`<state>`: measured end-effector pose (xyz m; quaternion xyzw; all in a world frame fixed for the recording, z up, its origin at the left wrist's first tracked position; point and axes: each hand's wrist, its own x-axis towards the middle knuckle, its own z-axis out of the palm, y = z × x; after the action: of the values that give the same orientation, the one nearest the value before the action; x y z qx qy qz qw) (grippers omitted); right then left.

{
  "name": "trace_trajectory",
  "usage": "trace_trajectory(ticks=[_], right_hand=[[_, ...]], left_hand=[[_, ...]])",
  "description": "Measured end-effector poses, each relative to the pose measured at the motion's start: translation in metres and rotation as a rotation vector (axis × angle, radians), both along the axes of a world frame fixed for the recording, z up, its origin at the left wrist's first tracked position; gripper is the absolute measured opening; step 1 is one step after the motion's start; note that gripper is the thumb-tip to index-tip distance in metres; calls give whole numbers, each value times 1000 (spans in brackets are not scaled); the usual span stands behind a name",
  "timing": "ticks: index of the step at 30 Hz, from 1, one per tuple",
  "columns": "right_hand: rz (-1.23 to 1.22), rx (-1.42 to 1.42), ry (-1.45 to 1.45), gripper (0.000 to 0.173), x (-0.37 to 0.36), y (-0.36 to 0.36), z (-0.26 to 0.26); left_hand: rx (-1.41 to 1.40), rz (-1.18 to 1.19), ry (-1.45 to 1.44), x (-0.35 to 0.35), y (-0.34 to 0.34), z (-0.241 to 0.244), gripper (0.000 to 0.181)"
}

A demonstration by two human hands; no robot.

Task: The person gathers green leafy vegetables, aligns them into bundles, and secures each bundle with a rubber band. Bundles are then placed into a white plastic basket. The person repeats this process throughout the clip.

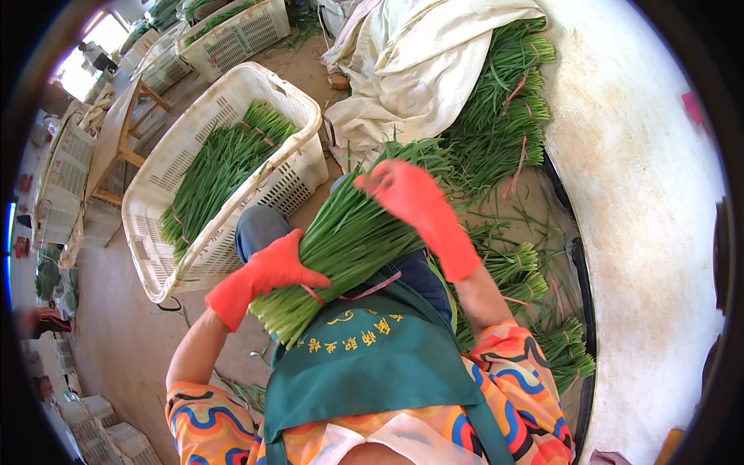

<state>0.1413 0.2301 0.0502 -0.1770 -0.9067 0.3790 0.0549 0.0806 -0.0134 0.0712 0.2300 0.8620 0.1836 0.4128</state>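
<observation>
Across my lap, over a dark green apron [372,372] that bears writing, lies a thick bunch of garlic chives [354,226]. My left hand [273,267], in a red rubber glove, grips it near the pale cut stem ends, where a reddish band [314,295] circles the stems. Above the leafy end is my right hand [410,195], also red-gloved and slightly blurred, with its fingers curled. Whether it pinches any leaves is unclear. A loose pink tie [375,286] trails beside the bunch over the apron.
At left stands a white slotted plastic crate [296,183] with banded chives [218,168] inside. More bundles [500,99] are stacked by the white wall [639,203], partly under a cream cloth [418,64]. Small bunches [520,270] lie at right. A wooden bench [119,128] stands farther left.
</observation>
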Motion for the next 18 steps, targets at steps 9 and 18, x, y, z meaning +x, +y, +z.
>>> trace_trajectory(ticks=[9,18], right_hand=[[68,-780,4,14,11,-50,-39],[-302,-1626,120,18,11,-27,-70]], left_hand=[[-146,170,-25,46,-42,29,94],[-60,281,-98,57,-55,21,90]])
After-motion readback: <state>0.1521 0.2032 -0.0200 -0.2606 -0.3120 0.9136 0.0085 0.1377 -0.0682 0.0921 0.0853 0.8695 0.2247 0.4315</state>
